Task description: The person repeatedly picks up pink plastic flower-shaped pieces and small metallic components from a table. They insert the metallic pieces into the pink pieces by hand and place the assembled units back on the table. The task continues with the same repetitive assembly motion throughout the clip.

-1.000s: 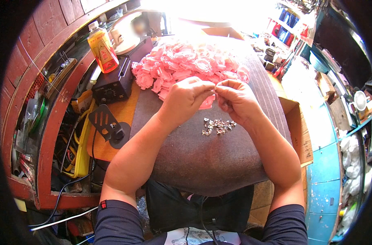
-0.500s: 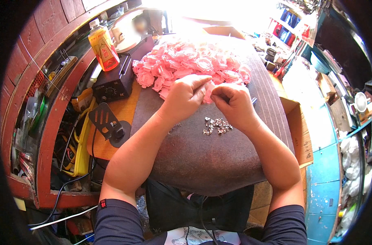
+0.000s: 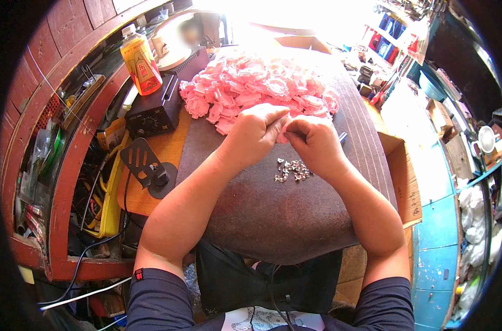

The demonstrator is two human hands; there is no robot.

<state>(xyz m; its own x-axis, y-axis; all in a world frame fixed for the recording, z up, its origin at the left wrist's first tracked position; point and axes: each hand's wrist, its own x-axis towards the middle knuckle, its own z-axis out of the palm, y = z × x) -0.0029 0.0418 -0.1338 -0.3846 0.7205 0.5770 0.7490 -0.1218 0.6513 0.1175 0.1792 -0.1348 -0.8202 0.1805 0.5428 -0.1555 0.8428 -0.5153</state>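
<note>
My left hand [image 3: 255,135] and my right hand [image 3: 316,142] meet over a dark grey mat [image 3: 273,209], fingers pinched together on one small pink fabric piece [image 3: 284,134] held between them. Just beyond my hands lies a big heap of pink fabric flowers [image 3: 262,88]. Below my right hand, a small cluster of silver metal bits [image 3: 293,170] rests on the mat.
A black box-shaped device with a dial [image 3: 157,110] and an orange bottle [image 3: 141,62] stand at the left. A black perforated stand [image 3: 146,168] sits on the orange board. Cables and tools fill the red shelf [image 3: 69,182] at left; cardboard box [image 3: 402,171] at right.
Both hands have drifted slightly nearer to me and lower over the mat, still joined on the pink piece. The metal bits have stayed where they were.
</note>
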